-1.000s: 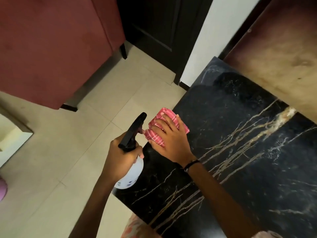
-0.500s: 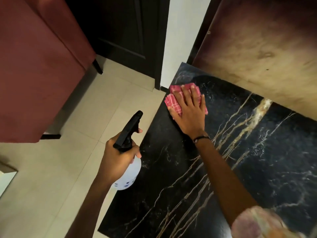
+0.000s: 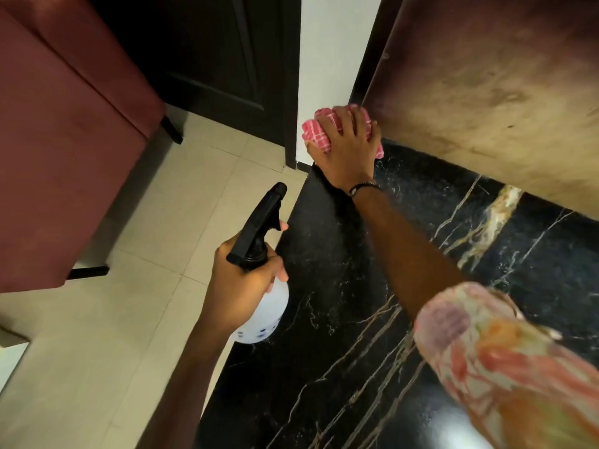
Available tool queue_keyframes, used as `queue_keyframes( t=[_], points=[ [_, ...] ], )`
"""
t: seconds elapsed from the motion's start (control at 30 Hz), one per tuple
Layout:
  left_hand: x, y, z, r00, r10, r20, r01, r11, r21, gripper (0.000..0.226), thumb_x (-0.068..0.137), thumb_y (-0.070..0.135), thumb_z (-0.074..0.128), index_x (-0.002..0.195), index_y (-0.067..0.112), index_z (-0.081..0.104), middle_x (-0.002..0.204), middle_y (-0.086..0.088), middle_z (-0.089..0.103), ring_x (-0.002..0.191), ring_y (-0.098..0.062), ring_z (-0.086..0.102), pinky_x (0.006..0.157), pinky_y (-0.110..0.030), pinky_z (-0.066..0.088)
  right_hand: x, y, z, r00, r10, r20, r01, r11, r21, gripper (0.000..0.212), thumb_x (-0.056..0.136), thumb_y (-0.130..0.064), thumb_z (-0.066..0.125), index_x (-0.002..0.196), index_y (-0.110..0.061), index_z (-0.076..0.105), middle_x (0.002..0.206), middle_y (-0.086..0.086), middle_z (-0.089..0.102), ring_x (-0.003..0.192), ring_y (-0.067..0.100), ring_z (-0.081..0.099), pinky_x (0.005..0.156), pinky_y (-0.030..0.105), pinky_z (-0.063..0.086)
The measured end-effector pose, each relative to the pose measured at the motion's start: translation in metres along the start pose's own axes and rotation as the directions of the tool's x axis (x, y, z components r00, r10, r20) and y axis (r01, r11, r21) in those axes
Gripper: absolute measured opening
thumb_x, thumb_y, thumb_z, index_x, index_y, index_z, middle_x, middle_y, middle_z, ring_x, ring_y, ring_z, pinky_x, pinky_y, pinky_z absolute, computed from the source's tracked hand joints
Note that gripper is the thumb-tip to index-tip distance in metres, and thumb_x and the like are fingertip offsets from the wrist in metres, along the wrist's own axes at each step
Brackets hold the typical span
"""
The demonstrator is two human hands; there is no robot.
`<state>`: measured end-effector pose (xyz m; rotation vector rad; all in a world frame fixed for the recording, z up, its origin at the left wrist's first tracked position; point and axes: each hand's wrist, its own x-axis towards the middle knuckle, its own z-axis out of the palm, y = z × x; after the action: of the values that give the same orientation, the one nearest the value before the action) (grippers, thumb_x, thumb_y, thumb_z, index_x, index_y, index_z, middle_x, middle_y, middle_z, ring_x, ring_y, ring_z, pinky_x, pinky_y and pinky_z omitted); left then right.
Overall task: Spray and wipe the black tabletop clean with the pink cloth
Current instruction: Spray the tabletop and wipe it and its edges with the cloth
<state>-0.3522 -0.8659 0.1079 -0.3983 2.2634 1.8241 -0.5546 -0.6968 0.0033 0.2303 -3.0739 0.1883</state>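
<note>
Far left: dark red upholstered seat (image 3: 58, 150) on black legs, standing on pale floor tiles (image 3: 107, 319). Behind it, at the far side, a black panelled door (image 3: 220, 59), then a strip of white wall (image 3: 330, 50).

Left of centre, near: left hand (image 3: 241, 283) curled tight around the neck of a spray bottle (image 3: 262, 280). Bottle body white and rounded with small dark marks; black trigger head angled up and away toward the far left. One fingertip shows past the trigger side; whether it presses the trigger cannot be told. The bottle hangs at the left edge of the black worktop (image 3: 340, 286), partly over the floor tiles.

Centre, far: right hand (image 3: 346, 147), fingers spread and palm down, pressing the pink cloth (image 3: 321, 131) at the worktop's far left corner, just beside the white wall. Cloth is bunched, pink with thin white check lines, showing beyond the fingertips and at both sides of the hand. A thin dark band (image 3: 363, 188) sits on the wrist. The forearm runs diagonally back toward the near right, ending in a blurred patterned sleeve (image 3: 505, 361).

Right: the worktop is glossy black stone with pale gold veins. A brown mottled panel (image 3: 486, 85) rises along its far edge, the hand touching or nearly touching its lower left corner.
</note>
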Motion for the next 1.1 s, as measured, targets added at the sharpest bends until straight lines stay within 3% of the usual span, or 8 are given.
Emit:
queue_keyframes(
  t=[0.1,0.27,0.4,0.5,0.6,0.7,0.87,1.1],
  points=[
    [0.003,0.002,0.003,1.000,0.017,0.013,-0.017,1.000,0.004,0.026,0.068,0.005,0.053,0.081,0.026,0.062,0.046,0.001,0.057,0.058,-0.046,0.052,0.072,-0.039,0.053,0.023,-0.001,-0.004,0.995,0.063,0.079,-0.061,0.998,-0.023,0.058,0.087,-0.063,0.041,0.133,-0.027,0.044,0.139,0.008,0.046,0.127,0.034,0.041,0.105,0.056,0.028],
    [0.000,0.009,0.007,0.999,0.044,0.031,-0.044,0.999,0.000,0.032,0.069,0.003,0.054,0.090,0.025,0.065,0.044,0.003,0.057,0.056,-0.048,0.051,0.076,-0.050,0.053,0.047,-0.004,-0.017,0.964,0.143,0.223,-0.149,0.989,0.011,0.063,0.088,-0.068,0.038,0.134,-0.025,0.043,0.132,0.010,0.054,0.120,0.036,0.051,0.105,0.054,0.031],
    [-0.005,0.007,0.009,0.999,0.025,0.035,-0.024,1.000,-0.005,0.038,0.070,0.006,0.053,0.100,0.027,0.063,0.046,0.003,0.059,0.055,-0.049,0.049,0.075,-0.055,0.052,0.006,0.002,-0.009,0.999,-0.003,0.050,0.004,1.000,-0.016,0.062,0.087,-0.059,0.044,0.140,-0.027,0.038,0.144,0.008,0.042,0.133,0.033,0.036,0.109,0.054,0.023],
    [-0.007,0.003,0.011,0.999,-0.002,0.040,0.002,1.000,-0.002,0.039,0.070,0.006,0.053,0.102,0.026,0.064,0.046,0.002,0.058,0.054,-0.045,0.050,0.077,-0.057,0.051,-0.014,0.016,-0.005,0.997,-0.072,0.007,0.072,0.997,0.014,0.068,0.085,-0.060,0.043,0.144,-0.027,0.036,0.149,0.007,0.037,0.140,0.032,0.028,0.112,0.056,0.017],
    [-0.008,0.000,0.010,0.999,-0.027,0.036,0.028,0.999,-0.016,0.037,0.068,0.006,0.055,0.096,0.026,0.067,0.046,0.000,0.057,0.049,-0.032,0.049,0.075,-0.058,0.052,-0.025,0.041,-0.008,0.992,0.126,-0.013,-0.126,0.992,0.008,0.066,0.088,-0.062,0.035,0.144,-0.027,0.033,0.148,0.007,0.039,0.140,0.032,0.028,0.112,0.058,0.018],
    [-0.008,-0.002,0.006,0.999,-0.036,0.026,0.037,0.999,-0.018,0.035,0.068,0.009,0.054,0.096,0.027,0.066,0.047,0.000,0.059,0.047,-0.024,0.050,0.077,-0.053,0.053,-0.049,0.072,-0.010,0.928,0.368,-0.059,-0.370,0.929,-0.025,0.066,0.090,-0.062,0.029,0.142,-0.023,0.035,0.146,0.011,0.040,0.139,0.032,0.029,0.111,0.057,0.017],
    [-0.010,-0.003,0.003,1.000,-0.004,0.012,0.004,1.000,-0.015,0.038,0.070,0.006,0.053,0.101,0.026,0.064,0.046,0.002,0.059,0.054,-0.043,0.050,0.076,-0.046,0.053,-0.032,0.068,-0.020,0.829,0.560,0.012,-0.559,0.829,-0.029,0.063,0.091,-0.060,0.026,0.137,-0.019,0.040,0.141,0.017,0.042,0.134,0.035,0.030,0.110,0.060,0.016],
    [-0.017,-0.004,0.005,0.999,-0.011,0.032,0.011,1.000,0.017,0.035,0.067,0.009,0.055,0.087,0.034,0.069,0.046,-0.001,0.056,0.053,-0.042,0.051,0.077,-0.052,0.053,0.001,-0.008,-0.008,0.972,0.228,0.056,-0.230,0.973,0.029,0.058,0.092,-0.056,0.031,0.143,-0.029,0.033,0.145,0.005,0.040,0.136,0.031,0.031,0.112,0.059,0.011]
  ],
)
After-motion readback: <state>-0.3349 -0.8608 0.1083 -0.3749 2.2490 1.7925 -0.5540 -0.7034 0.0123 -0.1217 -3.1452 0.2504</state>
